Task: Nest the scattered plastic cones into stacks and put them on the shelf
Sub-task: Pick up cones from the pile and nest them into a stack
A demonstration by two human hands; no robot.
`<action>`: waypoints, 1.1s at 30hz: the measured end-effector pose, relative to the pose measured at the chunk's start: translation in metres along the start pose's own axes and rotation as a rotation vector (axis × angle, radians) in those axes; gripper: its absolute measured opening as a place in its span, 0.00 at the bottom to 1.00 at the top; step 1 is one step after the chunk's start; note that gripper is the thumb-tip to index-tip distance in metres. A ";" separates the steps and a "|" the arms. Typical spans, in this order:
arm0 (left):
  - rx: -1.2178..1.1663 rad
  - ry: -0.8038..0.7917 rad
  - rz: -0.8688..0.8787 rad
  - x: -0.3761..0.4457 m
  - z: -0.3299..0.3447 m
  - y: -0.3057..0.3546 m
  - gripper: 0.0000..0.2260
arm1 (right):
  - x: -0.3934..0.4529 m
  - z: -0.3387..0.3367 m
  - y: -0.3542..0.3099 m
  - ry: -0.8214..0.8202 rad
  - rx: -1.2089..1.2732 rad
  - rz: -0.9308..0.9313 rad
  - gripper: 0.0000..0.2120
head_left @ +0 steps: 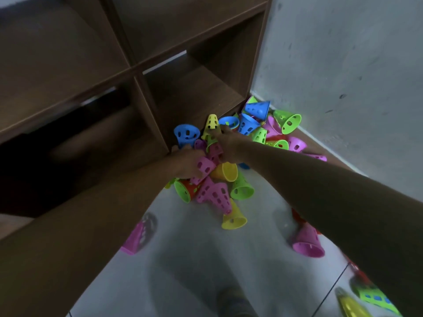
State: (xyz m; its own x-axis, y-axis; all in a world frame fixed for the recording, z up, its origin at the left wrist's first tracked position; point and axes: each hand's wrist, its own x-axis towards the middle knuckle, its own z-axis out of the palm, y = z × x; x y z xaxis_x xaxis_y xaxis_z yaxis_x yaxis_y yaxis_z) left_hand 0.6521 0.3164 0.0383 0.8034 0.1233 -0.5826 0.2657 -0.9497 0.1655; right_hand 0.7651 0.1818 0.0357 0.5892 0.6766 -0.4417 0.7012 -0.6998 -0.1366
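Several perforated plastic cones in blue, pink, yellow, green and orange lie heaped on the floor at the foot of the brown shelf unit [137, 72]. My right hand [225, 143] pinches the base of an upright yellow cone [212, 123] above the heap. My left hand [188, 162] grips a pink cone [204, 169] lying on its side in the pile. A blue cone [186, 133] stands just behind my left hand, against the shelf's lower edge.
A grey wall [343, 65] closes the corner on the right. Loose cones lie apart on the pale floor: a pink cone [309, 241] at right, another pink cone [137, 236] at left, a yellow cone [234, 219] in the middle. The shelf compartments look dark.
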 end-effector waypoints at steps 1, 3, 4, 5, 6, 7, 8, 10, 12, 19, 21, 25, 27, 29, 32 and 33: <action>0.017 -0.006 0.016 0.001 0.000 0.000 0.24 | 0.003 -0.001 0.001 -0.008 -0.011 -0.008 0.48; 0.023 -0.007 0.035 0.002 -0.001 -0.002 0.18 | 0.010 -0.005 0.000 0.000 -0.010 -0.015 0.48; 0.030 -0.005 0.044 0.001 -0.001 -0.003 0.16 | 0.014 -0.007 -0.001 0.008 0.006 -0.014 0.47; 0.040 -0.004 0.055 0.001 -0.001 -0.004 0.15 | 0.017 -0.008 -0.003 0.014 0.028 -0.011 0.46; 0.051 -0.005 0.064 -0.001 -0.001 -0.006 0.14 | 0.020 -0.009 -0.004 0.021 0.048 -0.010 0.45; 0.058 -0.001 0.071 -0.002 0.001 -0.007 0.14 | 0.022 -0.010 -0.005 0.031 0.059 -0.011 0.44; 0.061 0.004 0.080 -0.003 0.002 -0.009 0.13 | 0.024 -0.011 -0.006 0.039 0.062 -0.012 0.44; 0.051 0.019 0.086 -0.005 0.005 -0.014 0.10 | 0.026 -0.013 -0.007 0.047 0.063 -0.003 0.41; 0.007 0.034 0.094 -0.004 0.008 -0.019 0.06 | 0.029 -0.014 -0.009 0.066 0.061 0.004 0.34; -0.031 0.041 0.105 -0.006 0.009 -0.024 0.11 | 0.026 -0.016 -0.015 0.254 0.060 0.010 0.12; -0.037 0.058 0.105 -0.006 0.007 -0.023 0.10 | 0.023 -0.019 -0.014 0.296 0.076 0.076 0.11; -0.104 0.090 0.093 -0.007 -0.002 -0.020 0.11 | 0.021 -0.027 -0.011 0.355 0.108 0.154 0.11; -0.101 0.120 0.093 -0.010 -0.008 -0.017 0.11 | 0.019 -0.030 -0.010 0.371 0.155 0.137 0.10; -0.085 0.145 0.099 -0.015 -0.013 -0.014 0.14 | 0.013 -0.034 -0.007 0.364 0.150 0.134 0.07; -0.096 0.153 0.116 -0.024 -0.020 -0.008 0.16 | -0.003 -0.040 0.000 0.351 0.211 0.184 0.09; -0.101 0.155 0.127 -0.028 -0.022 -0.005 0.18 | -0.008 -0.041 0.004 0.353 0.281 0.203 0.10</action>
State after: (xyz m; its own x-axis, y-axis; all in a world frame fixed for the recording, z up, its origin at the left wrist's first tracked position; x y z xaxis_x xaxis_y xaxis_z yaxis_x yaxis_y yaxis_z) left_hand 0.6398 0.3237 0.0714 0.9041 0.0545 -0.4237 0.2026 -0.9279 0.3129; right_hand 0.7798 0.1831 0.0754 0.8370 0.5223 -0.1632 0.4514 -0.8276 -0.3338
